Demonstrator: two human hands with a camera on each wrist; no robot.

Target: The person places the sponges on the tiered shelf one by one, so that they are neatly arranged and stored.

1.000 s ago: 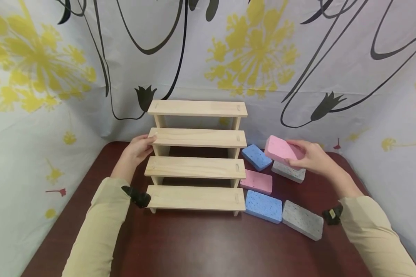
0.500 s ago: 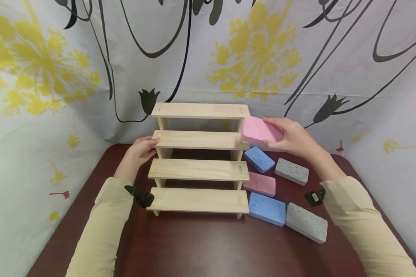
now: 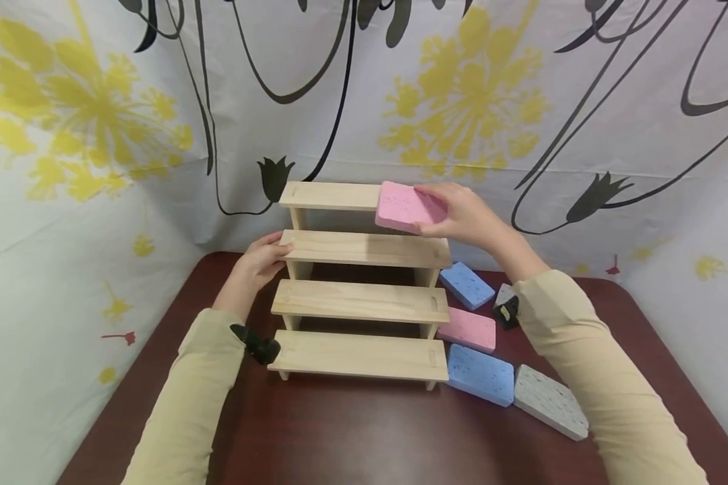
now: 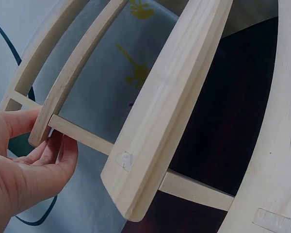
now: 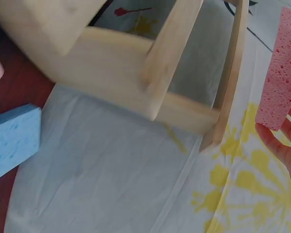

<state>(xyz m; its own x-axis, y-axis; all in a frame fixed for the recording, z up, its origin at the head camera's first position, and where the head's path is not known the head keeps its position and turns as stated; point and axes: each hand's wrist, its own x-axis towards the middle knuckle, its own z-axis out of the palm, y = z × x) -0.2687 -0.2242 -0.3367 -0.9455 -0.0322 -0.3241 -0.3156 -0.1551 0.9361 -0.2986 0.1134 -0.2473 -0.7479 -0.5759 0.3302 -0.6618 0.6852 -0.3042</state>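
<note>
A white cloth backdrop (image 3: 582, 101) printed with yellow blooms and black stems rises behind and beside a dark red-brown surface (image 3: 352, 438). On that surface stands one wooden stepped rack (image 3: 364, 303) with four plank tiers, the highest at the back.

Two arms in tan sleeves reach in, each with a small black device at the wrist. The left hand (image 3: 261, 259) has its thumb over the left end of the second tier from the top and its fingers tucked round beneath, gripping the rack; the left wrist view shows those fingers (image 4: 48, 160) curled behind a thin crosspiece. The right hand (image 3: 461, 212) holds one pink sponge (image 3: 406, 207), fingers along its top and far side, at the right end of the top tier. Whether the sponge touches the plank cannot be told.

Five more sponges lie on the surface just right of the rack: two blue sponges (image 3: 466, 285) (image 3: 480, 374), one flat pink sponge (image 3: 468, 329) between them, and two grey sponges (image 3: 551, 402), the rear grey sponge (image 3: 502, 294) mostly hidden behind the right sleeve.
</note>
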